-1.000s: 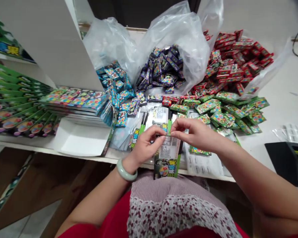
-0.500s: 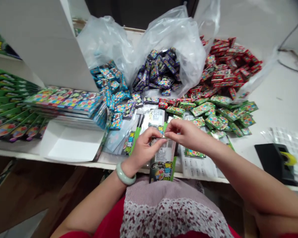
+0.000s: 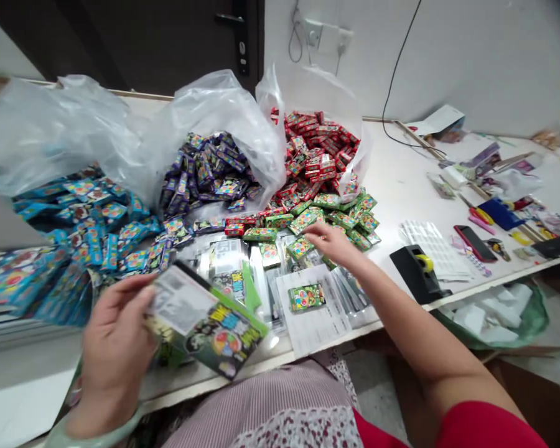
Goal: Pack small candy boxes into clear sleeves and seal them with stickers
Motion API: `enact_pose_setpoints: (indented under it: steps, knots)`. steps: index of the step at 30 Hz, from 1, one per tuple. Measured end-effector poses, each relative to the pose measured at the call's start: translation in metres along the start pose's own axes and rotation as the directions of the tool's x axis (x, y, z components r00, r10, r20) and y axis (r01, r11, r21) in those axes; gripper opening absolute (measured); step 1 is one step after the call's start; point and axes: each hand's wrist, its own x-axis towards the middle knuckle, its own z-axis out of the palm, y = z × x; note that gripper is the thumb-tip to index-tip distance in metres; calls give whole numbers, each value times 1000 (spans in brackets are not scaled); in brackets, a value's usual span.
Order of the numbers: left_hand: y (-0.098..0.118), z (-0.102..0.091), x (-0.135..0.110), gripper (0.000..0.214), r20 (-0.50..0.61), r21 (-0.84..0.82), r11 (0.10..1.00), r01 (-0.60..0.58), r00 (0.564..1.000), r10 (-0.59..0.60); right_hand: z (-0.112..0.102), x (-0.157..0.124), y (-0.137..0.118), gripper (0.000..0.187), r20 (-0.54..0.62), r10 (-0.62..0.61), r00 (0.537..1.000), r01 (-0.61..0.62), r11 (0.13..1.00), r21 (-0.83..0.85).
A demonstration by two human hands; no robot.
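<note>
My left hand (image 3: 119, 339) grips a flat printed packet (image 3: 205, 323) by its left end, between thumb and fingers. The packet is black and green with colourful round candy pictures and a pale label, and it tilts above the table edge. My right hand (image 3: 333, 244) is over the heap of small green boxes (image 3: 343, 219), its fingers bent close together at the near left boxes. Whatever may be between those fingertips cannot be made out. One green box (image 3: 307, 297) lies on a white printed sheet (image 3: 287, 333) below that hand. More flat packets (image 3: 233, 274) lie between my hands.
Behind are heaps of blue boxes (image 3: 116, 214), purple boxes (image 3: 205, 171) and red boxes (image 3: 320, 146), with clear plastic bags (image 3: 228, 102) around them. A black tape dispenser (image 3: 415, 274) stands right, near a phone (image 3: 475, 242). Folded printed cartons (image 3: 23, 280) are left.
My hands have parted: the left moved left with the packet, the right reached to the green boxes. The view has turned right, showing more of the table.
</note>
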Motion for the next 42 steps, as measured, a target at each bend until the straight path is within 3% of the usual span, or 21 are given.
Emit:
enact_pose_setpoints:
  steps: [1, 3, 6, 9, 11, 14, 16, 17, 18, 20, 21, 23, 25, 27, 29, 32, 35, 37, 38, 40, 42]
  knots:
    - [-4, -3, 4, 13, -75, -98, 989, 109, 990, -117, -13, 0, 19, 23, -173, 10, 985, -39, 986, -165]
    - [-12, -5, 9, 12, -127, -286, 920, 270, 940, -315, -32, -2, 51, 29, -273, 22, 962, -88, 969, -232]
    - [-26, -4, 6, 14, -97, -331, 875, 354, 909, -405, -39, -4, 80, 28, -292, 48, 955, -111, 973, -204]
    - [-40, -10, 0, 18, -20, -251, 878, 408, 905, -426, -34, -8, 85, 28, -290, 85, 953, -121, 987, -108]
    - [-46, -18, -4, 27, 5, -89, 930, 356, 934, -357, -29, -13, 77, 31, -245, 99, 964, -109, 994, -26]
    - [-35, -20, -13, 45, -56, 268, 963, 15, 998, 0, -13, -25, 47, 29, -199, 32, 979, -16, 997, 77]
    - [-16, -9, -25, 46, -25, 339, 923, -180, 979, 200, 8, -37, 16, 21, -244, -141, 959, 155, 987, 36]
    - [-5, 1, -32, 39, 51, 242, 954, -177, 984, 170, 21, -44, 0, 17, -256, -267, 929, 267, 963, -36]
    - [5, 13, -39, 35, 227, 86, 993, -74, 972, 53, 35, -51, -16, 15, -237, -393, 888, 377, 919, -112]
    - [20, 36, -51, 39, 581, -200, 928, 316, 801, -147, 61, -67, -43, 15, -132, -579, 804, 550, 810, -205]
    - [23, 46, -55, 39, 638, -283, 833, 475, 742, -206, 72, -74, -53, 17, -69, -633, 771, 610, 765, -207]
    - [21, 57, -59, 35, 604, -414, 692, 592, 747, -277, 86, -86, -64, 24, 68, -691, 720, 692, 706, -152]
    - [13, 58, -61, 31, 516, -479, 667, 570, 798, -311, 89, -91, -65, 38, 177, -703, 689, 723, 683, -102]
    - [4, 54, -63, 29, 488, -455, 708, 539, 817, -308, 85, -89, -61, 61, 225, -668, 709, 701, 701, -131]
    - [-2, 51, -66, 28, 525, -385, 759, 525, 801, -288, 82, -85, -58, 82, 243, -611, 753, 654, 733, -187]
    - [-1, 45, -63, 29, 589, -313, 854, 415, 791, -169, 79, -76, -56, 79, 275, -580, 767, 632, 756, -170]
    - [0, 29, -42, 57, 598, -188, 982, 29, 796, 91, 72, -65, -49, 66, 196, -569, 799, 599, 784, -163]
    - [-3, 14, -21, 83, 681, 43, 950, -309, 705, 198, 64, -57, -39, 66, 116, -541, 833, 553, 810, -197]
    - [-7, 8, -12, 88, 741, 153, 895, -419, 648, 176, 61, -54, -33, 67, 85, -528, 845, 533, 819, -212]
    - [-13, 1, 3, 90, 824, 275, 778, -565, 555, 112, 57, -49, -24, 68, 51, -520, 852, 517, 824, -231]
    - [-18, 0, 11, 87, 859, 301, 701, -646, 503, 94, 58, -47, -20, 66, 49, -538, 842, 532, 811, -242]
